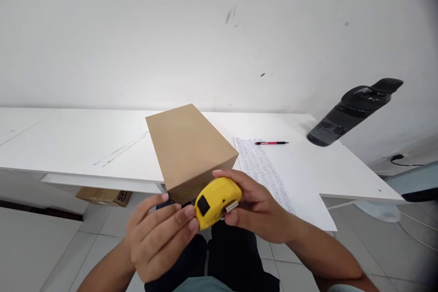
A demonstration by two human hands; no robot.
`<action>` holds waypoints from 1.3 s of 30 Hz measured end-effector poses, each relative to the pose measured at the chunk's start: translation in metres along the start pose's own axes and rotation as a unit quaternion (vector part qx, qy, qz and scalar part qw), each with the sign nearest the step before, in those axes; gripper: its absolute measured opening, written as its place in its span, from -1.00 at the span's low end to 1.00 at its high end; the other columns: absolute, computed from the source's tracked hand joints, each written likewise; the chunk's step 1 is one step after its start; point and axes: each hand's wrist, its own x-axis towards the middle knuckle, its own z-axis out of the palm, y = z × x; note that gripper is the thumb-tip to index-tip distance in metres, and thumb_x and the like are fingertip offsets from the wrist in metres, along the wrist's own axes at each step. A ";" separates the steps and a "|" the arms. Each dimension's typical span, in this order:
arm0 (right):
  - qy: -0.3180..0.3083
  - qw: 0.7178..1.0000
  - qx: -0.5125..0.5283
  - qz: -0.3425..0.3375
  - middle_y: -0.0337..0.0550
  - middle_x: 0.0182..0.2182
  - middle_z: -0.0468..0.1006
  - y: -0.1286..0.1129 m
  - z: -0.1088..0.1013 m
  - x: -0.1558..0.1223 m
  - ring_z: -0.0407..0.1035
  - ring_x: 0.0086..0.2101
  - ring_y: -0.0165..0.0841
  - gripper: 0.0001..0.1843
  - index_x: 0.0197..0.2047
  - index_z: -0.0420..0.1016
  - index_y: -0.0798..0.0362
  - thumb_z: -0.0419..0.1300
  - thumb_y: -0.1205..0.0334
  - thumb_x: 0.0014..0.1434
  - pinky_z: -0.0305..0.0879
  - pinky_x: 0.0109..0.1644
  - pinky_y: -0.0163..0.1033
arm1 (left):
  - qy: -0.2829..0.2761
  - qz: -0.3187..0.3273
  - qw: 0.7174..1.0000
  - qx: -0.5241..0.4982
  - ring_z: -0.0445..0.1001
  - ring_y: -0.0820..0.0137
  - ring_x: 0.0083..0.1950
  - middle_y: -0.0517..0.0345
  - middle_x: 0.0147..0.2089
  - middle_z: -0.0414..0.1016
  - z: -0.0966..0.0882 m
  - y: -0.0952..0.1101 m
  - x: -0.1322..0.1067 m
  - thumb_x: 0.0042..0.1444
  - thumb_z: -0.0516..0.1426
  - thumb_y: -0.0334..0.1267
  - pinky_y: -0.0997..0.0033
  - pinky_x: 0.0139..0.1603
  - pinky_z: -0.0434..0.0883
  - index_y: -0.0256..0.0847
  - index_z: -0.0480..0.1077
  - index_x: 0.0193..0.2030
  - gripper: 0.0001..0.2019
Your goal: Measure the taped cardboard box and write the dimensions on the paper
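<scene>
Both hands hold a yellow tape measure [215,200] in front of my lap, just below the table's front edge. My right hand [258,207] wraps its fingers round the case from the right, with the thumb by the metal tape tip. My left hand [159,237] is curled, its fingertips pressed against the case's left side near a black patch. A plain brown cardboard box [188,148] stands on the white table [85,146] directly behind the tape measure.
A sheet of paper covered in writing [263,169] lies to the right of the box, with a red pen [272,143] beyond it. A dark bottle [352,112] stands at the table's right. Another cardboard box [104,196] sits on the tiled floor under the table.
</scene>
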 end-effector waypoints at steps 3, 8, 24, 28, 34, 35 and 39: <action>0.117 0.989 -0.087 -0.031 -0.10 -0.01 0.55 0.002 -0.033 0.008 0.50 -0.20 -0.29 -0.38 0.29 0.44 -0.24 0.43 -0.01 0.19 0.56 -0.21 -0.20 | 0.105 0.090 0.988 0.062 0.64 0.35 -0.21 0.22 -0.14 0.67 -0.007 -0.037 0.010 0.08 0.34 -0.45 0.13 0.02 0.65 0.00 0.53 -0.03 -0.65; 0.304 0.939 -0.131 -0.092 -0.15 -0.01 0.50 0.017 -0.120 0.037 0.36 -0.31 -0.35 -0.29 0.30 0.39 -0.28 0.40 -0.17 0.12 0.39 -0.36 -0.23 | 0.194 -0.076 0.958 0.197 0.62 0.25 -0.16 0.09 -0.19 0.65 -0.003 -0.113 0.023 0.17 0.26 -0.35 0.20 -0.14 0.54 -0.08 0.53 -0.05 -0.79; 0.246 0.954 -0.160 -0.058 -0.14 0.06 0.52 0.050 -0.138 0.063 0.36 -0.27 -0.39 -0.29 0.44 0.26 -0.20 0.27 -0.09 0.29 0.39 -0.13 -0.20 | 0.043 -0.096 0.994 -0.007 0.38 0.14 0.36 -0.11 0.33 0.44 0.034 -0.111 0.008 0.46 -0.18 0.13 0.03 0.35 0.32 -0.03 0.33 0.37 -0.45; 0.258 0.944 -0.200 -0.042 -0.09 0.06 0.55 0.046 -0.136 0.069 0.45 -0.16 -0.31 -0.28 0.47 0.23 -0.16 0.24 -0.08 0.31 0.39 -0.11 -0.18 | 0.042 -0.077 0.996 0.012 0.41 0.13 0.34 -0.12 0.33 0.45 0.034 -0.111 0.004 0.46 -0.08 0.03 0.04 0.32 0.34 -0.03 0.26 0.43 -0.51; 0.298 0.929 -0.221 -0.022 -0.07 0.05 0.60 0.045 -0.134 0.082 0.53 -0.17 -0.24 -0.31 0.41 0.32 -0.20 0.24 -0.17 0.28 0.46 -0.09 -0.07 | 0.049 -0.056 0.996 0.053 0.45 0.10 0.30 -0.12 0.30 0.48 0.035 -0.111 0.006 0.44 0.00 -0.08 0.04 0.28 0.37 -0.05 0.25 0.43 -0.53; 0.301 0.927 -0.222 -0.024 -0.07 0.04 0.60 0.045 -0.134 0.083 0.54 -0.16 -0.23 -0.33 0.38 0.36 -0.18 0.25 -0.18 0.27 0.46 -0.09 -0.06 | 0.050 -0.051 0.996 0.061 0.45 0.10 0.30 -0.13 0.30 0.48 0.035 -0.111 0.006 0.43 0.01 -0.09 0.04 0.28 0.36 -0.07 0.25 0.43 -0.53; 0.299 0.928 -0.221 -0.031 -0.06 0.03 0.61 0.044 -0.134 0.085 0.54 -0.16 -0.23 -0.37 0.29 0.42 -0.13 0.29 -0.18 0.23 0.45 -0.07 -0.05 | 0.053 -0.047 0.995 0.075 0.45 0.08 0.29 -0.17 0.30 0.47 0.034 -0.109 0.008 0.45 -0.02 -0.08 0.03 0.26 0.36 -0.11 0.27 0.42 -0.53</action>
